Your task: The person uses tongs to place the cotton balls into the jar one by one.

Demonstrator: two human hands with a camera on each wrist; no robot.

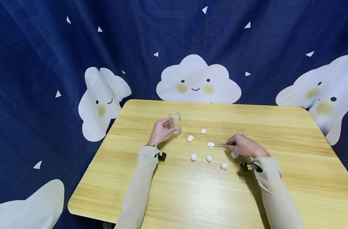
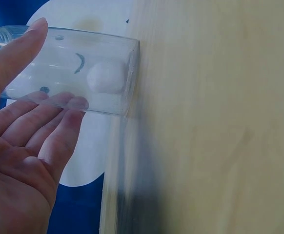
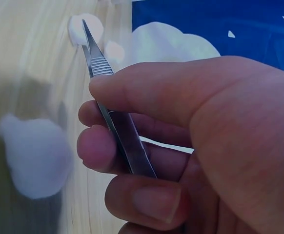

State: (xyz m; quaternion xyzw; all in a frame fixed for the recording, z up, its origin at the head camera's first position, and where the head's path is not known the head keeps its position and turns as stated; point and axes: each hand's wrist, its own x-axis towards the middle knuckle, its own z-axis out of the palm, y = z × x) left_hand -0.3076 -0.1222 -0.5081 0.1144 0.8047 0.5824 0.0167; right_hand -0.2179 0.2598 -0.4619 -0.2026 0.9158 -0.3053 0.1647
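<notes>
My left hand (image 1: pixel 160 132) holds a clear jar (image 2: pixel 83 73) upright on the table, thumb on one side and fingers on the other. One white cotton ball (image 2: pixel 107 77) lies at the jar's bottom. In my right hand (image 1: pixel 245 146) metal tweezers (image 3: pixel 125 131) are pinched between thumb and fingers. The tweezers' tips lie at a cotton ball (image 1: pixel 210 145), overlapping it in the right wrist view. Another cotton ball (image 1: pixel 234 155) sits partly hidden beneath the right hand and appears large and blurred in the right wrist view.
More cotton balls lie scattered between the hands, such as one (image 1: pixel 203 130) toward the back, one (image 1: pixel 190 138) near the jar and one (image 1: pixel 223 166) toward the front. The wooden table (image 1: pixel 191 200) meets a blue cloud-print curtain (image 1: pixel 145 38) at its far edge.
</notes>
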